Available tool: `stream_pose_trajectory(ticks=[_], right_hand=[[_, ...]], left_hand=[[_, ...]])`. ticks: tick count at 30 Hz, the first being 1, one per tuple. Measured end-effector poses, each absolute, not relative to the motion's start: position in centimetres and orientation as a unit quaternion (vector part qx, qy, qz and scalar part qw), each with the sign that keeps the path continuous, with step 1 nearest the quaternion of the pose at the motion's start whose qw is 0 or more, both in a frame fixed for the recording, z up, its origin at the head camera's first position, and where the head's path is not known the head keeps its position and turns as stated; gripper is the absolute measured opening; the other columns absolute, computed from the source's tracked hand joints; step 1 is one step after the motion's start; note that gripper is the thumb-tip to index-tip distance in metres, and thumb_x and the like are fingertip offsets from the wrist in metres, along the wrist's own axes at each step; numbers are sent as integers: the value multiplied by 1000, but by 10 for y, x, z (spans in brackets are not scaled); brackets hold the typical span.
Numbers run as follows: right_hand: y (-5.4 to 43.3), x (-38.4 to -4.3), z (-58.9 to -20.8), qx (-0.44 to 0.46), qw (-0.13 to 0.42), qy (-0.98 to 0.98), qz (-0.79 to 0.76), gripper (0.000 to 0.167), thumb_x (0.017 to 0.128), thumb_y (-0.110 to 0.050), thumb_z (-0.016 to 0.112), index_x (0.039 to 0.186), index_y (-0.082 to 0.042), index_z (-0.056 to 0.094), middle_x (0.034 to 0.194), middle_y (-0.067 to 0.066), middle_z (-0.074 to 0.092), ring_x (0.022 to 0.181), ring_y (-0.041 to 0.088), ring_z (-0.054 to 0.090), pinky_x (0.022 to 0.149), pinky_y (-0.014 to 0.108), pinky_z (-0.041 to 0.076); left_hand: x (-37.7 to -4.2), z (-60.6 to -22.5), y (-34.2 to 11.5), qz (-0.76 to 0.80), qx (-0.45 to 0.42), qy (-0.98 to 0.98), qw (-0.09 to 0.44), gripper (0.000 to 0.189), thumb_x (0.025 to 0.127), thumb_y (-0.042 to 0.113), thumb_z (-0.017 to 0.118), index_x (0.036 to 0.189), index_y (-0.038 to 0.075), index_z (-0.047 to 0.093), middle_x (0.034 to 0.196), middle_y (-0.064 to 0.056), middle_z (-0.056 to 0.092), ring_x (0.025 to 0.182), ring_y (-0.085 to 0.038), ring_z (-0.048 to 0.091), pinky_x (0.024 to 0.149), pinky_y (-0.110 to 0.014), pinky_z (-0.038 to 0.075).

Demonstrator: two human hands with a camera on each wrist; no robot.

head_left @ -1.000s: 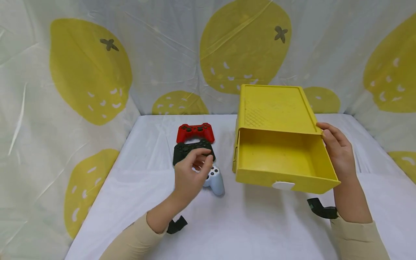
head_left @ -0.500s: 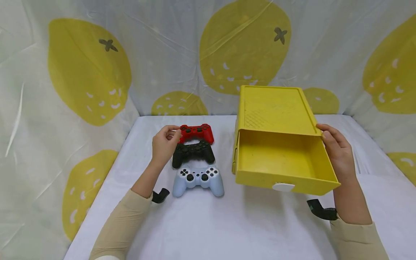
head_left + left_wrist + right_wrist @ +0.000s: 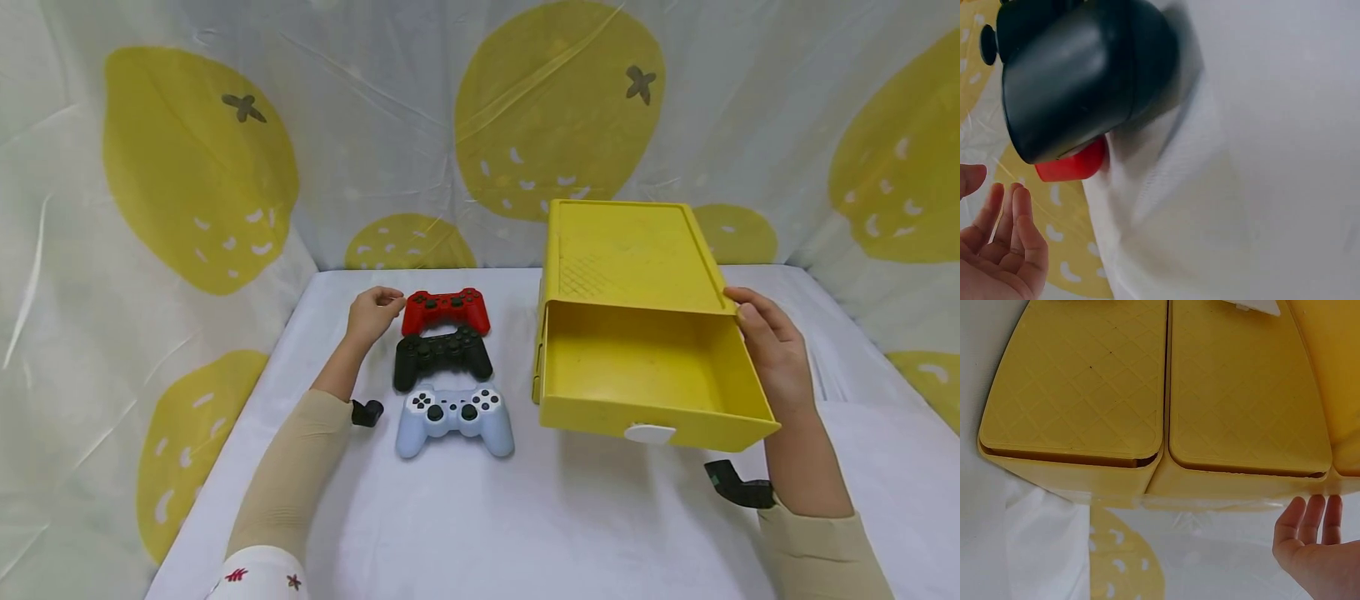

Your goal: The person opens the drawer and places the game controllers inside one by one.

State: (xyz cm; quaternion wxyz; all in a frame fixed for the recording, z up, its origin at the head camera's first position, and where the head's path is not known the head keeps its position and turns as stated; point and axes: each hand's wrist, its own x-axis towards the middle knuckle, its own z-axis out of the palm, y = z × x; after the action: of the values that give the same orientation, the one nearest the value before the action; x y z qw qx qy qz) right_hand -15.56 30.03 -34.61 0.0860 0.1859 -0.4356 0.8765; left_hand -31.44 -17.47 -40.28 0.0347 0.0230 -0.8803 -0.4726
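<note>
In the head view, my left hand (image 3: 372, 314) is beside the left grip of the red game controller (image 3: 446, 310), fingertips right at its edge. The left wrist view shows the fingers loosely bent, thumb apart, nothing between them. Nearer lie a black controller (image 3: 442, 352) and a light blue controller (image 3: 453, 407). My right hand (image 3: 776, 358) rests against the right side of a yellow drawer unit (image 3: 637, 254). From the right wrist, its extended fingertips touch the unit's side. The top drawer (image 3: 585, 410) is pulled out, its bare floor showing.
Two lower drawer fronts (image 3: 1072, 381) with a lattice pattern are pushed in. A white handle (image 3: 649, 433) sits on the top drawer's front. White cloth (image 3: 487, 533) covers the table, and a lemon-print curtain (image 3: 375, 125) hangs behind and at the sides.
My left hand has gone from above the black and light blue controllers, away and to the left, to the red controller's side. The right hand and drawer unit have stayed put.
</note>
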Motion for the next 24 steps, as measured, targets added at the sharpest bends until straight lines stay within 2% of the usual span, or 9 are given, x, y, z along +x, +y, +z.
stream_pose_trajectory(ticks=[6,12,15,20,22,24], right_hand=[[300,-156,-346,188,89,-440,874,30,104,-2,39,125,2,59,114,11,61,91,20,65,74,27,55],[300,-155,-347,179,95,-450,870,30,104,-3,39,126,2,59,115,10,61,92,19,65,74,27,55],[299,-154,-347,173,102,-460,865,30,104,-4,40,127,1,59,115,9,61,92,18,64,74,26,55],[299,-153,-347,166,110,-471,860,30,104,-4,41,127,1,60,115,8,61,91,17,64,72,25,55],[299,-153,-347,170,109,-470,859,30,104,-4,41,127,1,59,115,9,60,92,17,64,72,25,55],[299,-152,-348,171,109,-469,859,30,104,-4,41,127,1,60,115,9,60,92,17,64,72,25,55]], left_hand=[[-330,-415,-179,-469,38,-882,5,35,95,23,60,120,-1,63,115,-21,64,104,-31,59,79,-33,45],[-340,-423,-182,-505,62,-859,-47,42,96,24,59,128,-3,57,124,-23,60,108,-30,60,80,-29,46],[-344,-426,-183,-541,84,-834,-66,45,97,23,59,131,-5,54,123,-23,59,97,-22,63,81,-24,50],[-351,-431,-183,-570,102,-810,-93,46,99,25,57,132,-6,53,108,-15,61,70,-7,59,68,-17,50],[-352,-432,-182,-570,101,-809,-105,47,99,27,55,132,-7,52,105,-13,60,67,-5,56,65,-15,48],[-353,-432,-181,-566,103,-809,-116,50,99,29,55,134,-6,51,107,-12,58,71,-7,55,66,-15,48]])
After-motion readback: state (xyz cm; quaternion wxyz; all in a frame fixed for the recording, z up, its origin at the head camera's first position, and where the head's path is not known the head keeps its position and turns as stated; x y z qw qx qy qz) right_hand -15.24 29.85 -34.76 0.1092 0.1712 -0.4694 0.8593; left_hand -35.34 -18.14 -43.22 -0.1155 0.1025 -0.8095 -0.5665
